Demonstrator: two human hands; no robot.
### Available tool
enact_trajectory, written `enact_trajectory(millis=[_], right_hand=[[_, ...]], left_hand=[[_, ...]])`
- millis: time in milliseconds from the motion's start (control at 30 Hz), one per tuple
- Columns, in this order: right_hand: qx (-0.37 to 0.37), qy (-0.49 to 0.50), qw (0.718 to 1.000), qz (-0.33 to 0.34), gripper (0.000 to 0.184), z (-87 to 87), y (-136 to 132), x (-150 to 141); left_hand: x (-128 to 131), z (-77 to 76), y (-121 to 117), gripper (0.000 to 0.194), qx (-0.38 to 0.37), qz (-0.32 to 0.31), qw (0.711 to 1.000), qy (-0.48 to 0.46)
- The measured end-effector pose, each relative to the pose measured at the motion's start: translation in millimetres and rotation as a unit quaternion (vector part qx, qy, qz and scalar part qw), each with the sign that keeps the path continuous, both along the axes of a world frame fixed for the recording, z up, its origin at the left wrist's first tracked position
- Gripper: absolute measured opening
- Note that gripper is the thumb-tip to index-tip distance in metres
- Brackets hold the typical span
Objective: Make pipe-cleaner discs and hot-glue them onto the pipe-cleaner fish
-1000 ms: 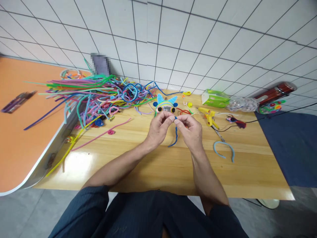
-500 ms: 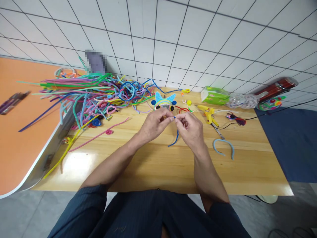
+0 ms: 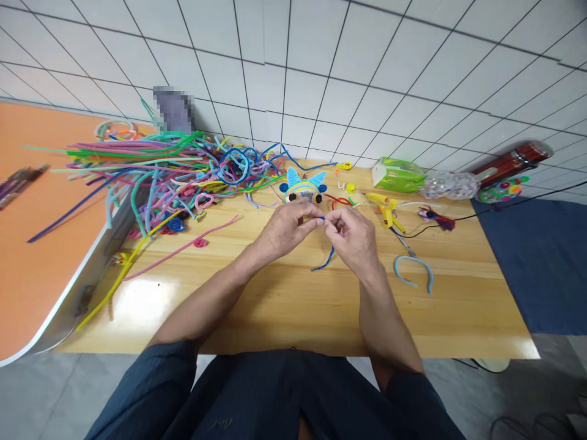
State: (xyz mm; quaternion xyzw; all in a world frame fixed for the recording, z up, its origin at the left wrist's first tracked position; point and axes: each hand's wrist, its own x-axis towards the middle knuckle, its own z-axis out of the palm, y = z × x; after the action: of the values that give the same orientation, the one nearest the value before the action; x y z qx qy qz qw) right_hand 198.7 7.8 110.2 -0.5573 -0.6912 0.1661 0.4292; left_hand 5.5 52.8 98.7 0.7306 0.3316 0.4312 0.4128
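Observation:
My left hand (image 3: 292, 227) and my right hand (image 3: 352, 237) meet fingertip to fingertip over the middle of the table. Between them they pinch a dark blue pipe cleaner (image 3: 326, 261); its loose end hangs below the right fingers and curves to the left. Most of the pinched part is hidden by the fingers. Just beyond the hands sits a small pipe-cleaner figure (image 3: 303, 183) with light blue pointed ears, round dark blue side pieces and black eyes. Its lower part is covered by my hands.
A heap of coloured pipe cleaners (image 3: 183, 171) spreads at the left. Right of my hands lie a yellow glue gun (image 3: 386, 208) with a black cord, scissors (image 3: 406, 245) and a light blue bent pipe cleaner (image 3: 415, 264). A green packet (image 3: 398, 175) and a red-brown flask (image 3: 513, 165) stand along the wall.
Both hands stay in nearly the same place, still pinching the blue pipe cleaner. Its hanging end has shifted slightly, and the camera view has moved a little.

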Motion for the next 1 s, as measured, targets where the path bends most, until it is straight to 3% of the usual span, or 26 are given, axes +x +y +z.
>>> enact_trajectory(millis=[167, 367, 467, 600, 767, 867, 1000], right_hand=[[-0.014, 0.014, 1.0, 0.007, 0.01, 3.4, -1.3, -3.0], [-0.066, 0.139, 0.988, -0.015, 0.011, -0.3, -1.7, -8.3], [-0.081, 0.169, 0.982, -0.016, 0.012, -2.6, -1.1, -7.7], [-0.064, 0.097, 0.993, -0.003, 0.008, -1.1, -0.1, -4.3], [-0.024, 0.025, 0.999, 0.016, 0.011, 0.6, 0.0, -3.8], [-0.039, 0.058, 0.997, 0.015, 0.008, -1.5, 0.0, -5.4], [-0.064, 0.145, 0.987, 0.005, 0.013, -8.9, 1.0, -8.3]], left_hand=[[-1.0, 1.1, -1.6, 0.014, -0.022, 0.024, 0.999, 0.012], [11.9, -5.7, -5.2, 0.027, -0.135, 0.03, 0.981, -0.138], [13.0, -7.1, -4.1, 0.029, -0.17, 0.013, 0.974, -0.151], [3.7, -2.3, -0.6, 0.019, -0.08, -0.009, 0.996, -0.039], [-5.4, 4.3, 0.4, 0.012, 0.02, -0.002, 0.999, 0.05], [-3.0, 2.7, -1.7, 0.015, 0.007, 0.019, 1.0, 0.022], [11.3, -7.2, -6.1, 0.033, -0.089, 0.033, 0.989, -0.114]])
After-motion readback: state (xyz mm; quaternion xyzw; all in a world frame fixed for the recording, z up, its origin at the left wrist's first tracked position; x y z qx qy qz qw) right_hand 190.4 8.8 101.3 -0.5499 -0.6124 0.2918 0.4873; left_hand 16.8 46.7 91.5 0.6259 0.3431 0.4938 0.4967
